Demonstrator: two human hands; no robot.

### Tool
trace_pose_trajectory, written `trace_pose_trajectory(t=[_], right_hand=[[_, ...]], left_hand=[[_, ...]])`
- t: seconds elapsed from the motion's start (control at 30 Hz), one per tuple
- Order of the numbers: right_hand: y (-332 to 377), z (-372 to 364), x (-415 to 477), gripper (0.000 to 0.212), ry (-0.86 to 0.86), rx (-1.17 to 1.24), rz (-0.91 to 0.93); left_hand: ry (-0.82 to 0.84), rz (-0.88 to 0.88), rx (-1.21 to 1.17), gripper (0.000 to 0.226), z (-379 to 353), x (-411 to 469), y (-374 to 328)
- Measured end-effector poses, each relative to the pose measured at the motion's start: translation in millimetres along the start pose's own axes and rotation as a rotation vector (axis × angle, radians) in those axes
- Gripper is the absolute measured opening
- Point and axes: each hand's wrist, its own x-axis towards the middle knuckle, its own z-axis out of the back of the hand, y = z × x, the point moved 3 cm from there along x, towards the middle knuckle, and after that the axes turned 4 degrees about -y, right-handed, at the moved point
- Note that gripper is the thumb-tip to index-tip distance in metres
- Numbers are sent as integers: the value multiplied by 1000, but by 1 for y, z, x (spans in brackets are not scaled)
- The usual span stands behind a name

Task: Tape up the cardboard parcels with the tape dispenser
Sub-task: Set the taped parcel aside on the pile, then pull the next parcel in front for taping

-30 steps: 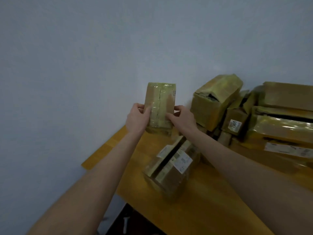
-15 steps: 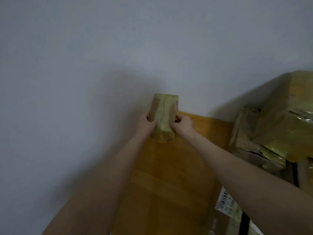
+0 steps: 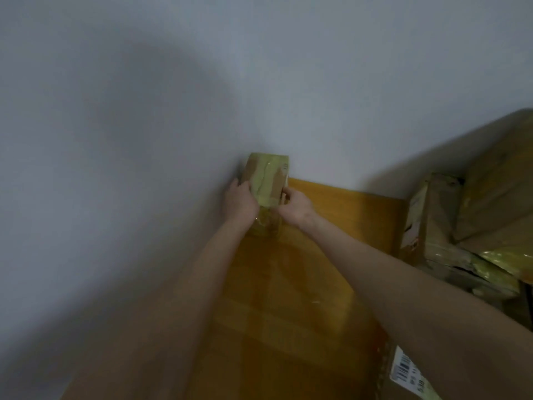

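Both hands, left hand (image 3: 240, 202) and right hand (image 3: 295, 207), grip the taped parcel (image 3: 265, 180) at the worktop's (image 3: 331, 215) far edge. This one looks sealed. No tape dispenser shows.

You face a plain, pale grey-white wall (image 3: 288, 67), smooth and unpatterned, which fills most of your view. A broad, soft shadow (image 3: 129, 125) darkens its left half, and a second, sharper-edged shadow (image 3: 403, 174) lies low on its right side. Below the wall you look down on a wooden table (image 3: 340, 215) with an orange-brown top made of short blocks joined in rows. Its far edge meets the wall. The tabletop has a slight sheen and carries a dim, blurred reflection near its middle. The light around you is low and even, so everything looks dusky.
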Motion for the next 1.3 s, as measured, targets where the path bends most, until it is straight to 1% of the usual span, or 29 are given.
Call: trace_pose_trajectory(t=[0.1, 0.17, 0.27, 0.43, 0.6, 0.8, 0.9, 1.03, 1.13, 1.3], right_hand=[[-9, 21, -7, 53, -101, -125, -32], [-19, 39, -15, 55, -146, -191, -56], [-32, 68, -35, 53, -215, -261, -25], [-50, 110, -83, 49, -255, -349, 66], [-75, 154, -134, 48, -246, -369, 173], [-133, 225, -208, 43, -263, -366, 252], [-171, 271, -247, 44, -284, -390, 220], [-217, 331, -286, 41, -342, -411, 148], [-240, 367, -308, 39, -387, -410, 110], [-272, 405, -333, 37, -425, -407, 71]], left_hand=[[-105, -103, 25, 46, 3, -11, -17], [-158, -158, 41, 41, 1, -23, -33], [-131, -221, 21, 34, -10, -45, -61], [-69, -341, 27, 35, -33, -92, -112], [-27, -353, 12, 33, -42, -152, -156], [-126, -339, 29, 28, -53, -242, -210], [-99, -336, 15, 28, -67, -293, -249], [-45, -382, -26, 30, -90, -351, -309], [-14, -449, -84, 27, -103, -382, -348], [30, -587, -170, 27, -123, -413, -397]])
